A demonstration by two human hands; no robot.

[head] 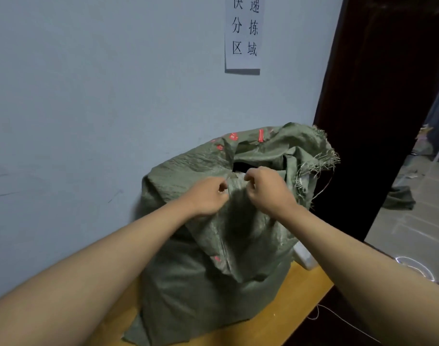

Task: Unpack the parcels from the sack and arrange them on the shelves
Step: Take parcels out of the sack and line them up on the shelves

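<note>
Both bare forearms reach forward, converging toward twelve o'clock; left hand (208, 196) at eleven, fingers curled and pinching; right hand (266, 189) at one, knuckles up, likewise curled and pinching

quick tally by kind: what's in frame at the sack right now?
Hands: 2, left hand and right hand, both pinching the sack's mouth
Green woven sack: 1
Wooden table: 1
Paper wall sign: 1
Total: 5
</note>
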